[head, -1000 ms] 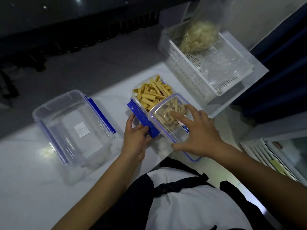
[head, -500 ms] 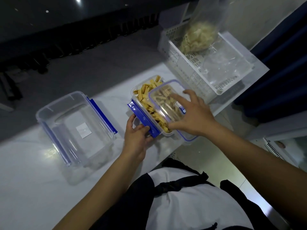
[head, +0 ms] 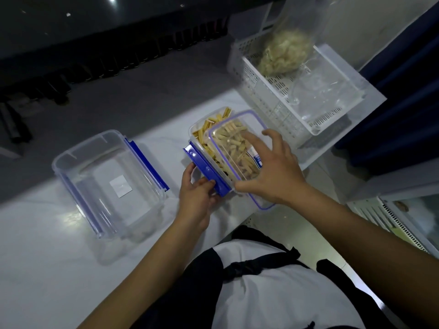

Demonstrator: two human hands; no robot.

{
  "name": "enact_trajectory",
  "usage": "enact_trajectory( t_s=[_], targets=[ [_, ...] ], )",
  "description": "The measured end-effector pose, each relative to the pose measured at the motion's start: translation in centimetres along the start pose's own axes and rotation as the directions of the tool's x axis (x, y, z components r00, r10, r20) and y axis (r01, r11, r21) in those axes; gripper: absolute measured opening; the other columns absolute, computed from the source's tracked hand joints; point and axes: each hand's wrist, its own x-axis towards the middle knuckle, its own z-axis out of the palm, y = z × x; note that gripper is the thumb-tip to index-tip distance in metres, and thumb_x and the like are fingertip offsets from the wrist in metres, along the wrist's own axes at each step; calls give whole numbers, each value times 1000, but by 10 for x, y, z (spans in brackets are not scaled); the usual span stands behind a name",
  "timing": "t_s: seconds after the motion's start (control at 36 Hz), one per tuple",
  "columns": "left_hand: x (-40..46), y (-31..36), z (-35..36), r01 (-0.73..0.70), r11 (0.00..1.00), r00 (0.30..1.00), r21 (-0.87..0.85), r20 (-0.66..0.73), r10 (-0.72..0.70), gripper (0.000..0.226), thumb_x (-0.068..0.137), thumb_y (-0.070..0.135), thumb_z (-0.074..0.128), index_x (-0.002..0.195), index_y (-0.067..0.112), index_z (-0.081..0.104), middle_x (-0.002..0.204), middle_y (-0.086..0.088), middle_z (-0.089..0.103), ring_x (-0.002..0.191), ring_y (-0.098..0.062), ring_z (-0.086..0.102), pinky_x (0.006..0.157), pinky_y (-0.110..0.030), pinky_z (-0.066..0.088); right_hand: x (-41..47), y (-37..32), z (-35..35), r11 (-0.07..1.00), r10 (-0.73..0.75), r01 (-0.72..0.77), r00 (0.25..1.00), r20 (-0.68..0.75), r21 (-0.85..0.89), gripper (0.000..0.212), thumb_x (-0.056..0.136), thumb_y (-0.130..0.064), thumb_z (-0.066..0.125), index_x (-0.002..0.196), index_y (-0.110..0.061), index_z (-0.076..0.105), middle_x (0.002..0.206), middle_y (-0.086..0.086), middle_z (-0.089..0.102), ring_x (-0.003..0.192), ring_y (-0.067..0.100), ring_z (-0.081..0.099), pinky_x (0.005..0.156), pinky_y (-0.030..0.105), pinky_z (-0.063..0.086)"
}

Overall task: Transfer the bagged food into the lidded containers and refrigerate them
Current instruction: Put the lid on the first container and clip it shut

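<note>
Lid (head: 240, 148) being seated askew on filled container (head: 202, 129), right hand (head: 270, 172) fingers spread, left hand (head: 197, 193) pinching blue clasp (head: 206, 169); alignment required next.

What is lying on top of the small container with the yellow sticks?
A clear lid lies across the small container, shifted right, not yet seated. The right hand rests on it. Yellow sticks show at the left and through the lid; the container's bottom is covered.

Two clear containers (head: 209, 138) (head: 107, 184), one lid (head: 237, 148), one basket (head: 297, 91), one bag (head: 285, 51).
</note>
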Motion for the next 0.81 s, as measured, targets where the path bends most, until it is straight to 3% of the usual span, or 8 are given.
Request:
enact_trajectory(
  t_s=[0.06, 0.19, 0.31, 0.44, 0.58, 0.81],
  targets=[
    [0, 0, -1, -2, 1000, 1000, -10, 0, 2, 61, 95, -12, 52, 131, 38, 51, 108, 1, 74, 89, -26, 77, 62, -40, 61, 16, -6, -1, 999, -1, 2, 1000, 13, -35, 108, 48, -70, 61, 147, -51, 22, 155, -2, 12, 139, 37, 26, 107, 54, 31],
    [0, -1, -2, -20, 1000, 1000, 10, 16, 20, 63, 96, -8, 53, 143, 33, 44, 104, -2, 78, 88, -27, 77, 63, -37, 61, 45, -17, 9, 994, -3, 11, 997, 77, -108, 108, 52, -74, 62, 148, -50, 20, 160, 0, 9, 140, 42, 22, 109, 60, 29],
    [0, -2, -4, -30, 999, 1000, 20, 10, 30, 61, 97, -6, 55, 142, 35, 45, 102, 2, 78, 92, -28, 76, 65, -38, 62, 44, -12, 19, 992, 9, 8, 991, 132, -127, 110, 47, -77, 58, 145, -48, 17, 162, -2, 6, 138, 45, 23, 106, 62, 31],
    [1, -2, -7, -41, 998, 999, 48, 14, 40, 61, 96, -7, 56, 138, 36, 45, 92, 7, 78, 95, -25, 76, 69, -40, 63, 30, 1, 23, 989, -15, 29, 995, 101, -144, 105, 47, -73, 64, 139, -49, 20, 158, -1, 13, 132, 45, 29, 101, 61, 36],
    [-1, 1, -8, -33, 998, 999, 47, 14, 33, 63, 94, -5, 60, 139, 38, 47, 115, -7, 72, 98, -29, 75, 71, -43, 63, 27, 3, 21, 991, -12, 22, 997, 74, -135, 109, 45, -75, 59, 143, -46, 21, 157, 0, 15, 135, 42, 29, 104, 60, 35],
    [-6, 5, -12, -52, 996, 997, 68, 55, 48, 65, 96, -2, 58, 146, 34, 41, 119, -5, 74, 103, -32, 73, 72, -37, 61, 54, -22, 23, 994, -12, 15, 1000, 23, -110, 115, 47, -82, 52, 149, -46, 13, 161, 4, 7, 139, 45, 22, 107, 62, 31]
  ],
)
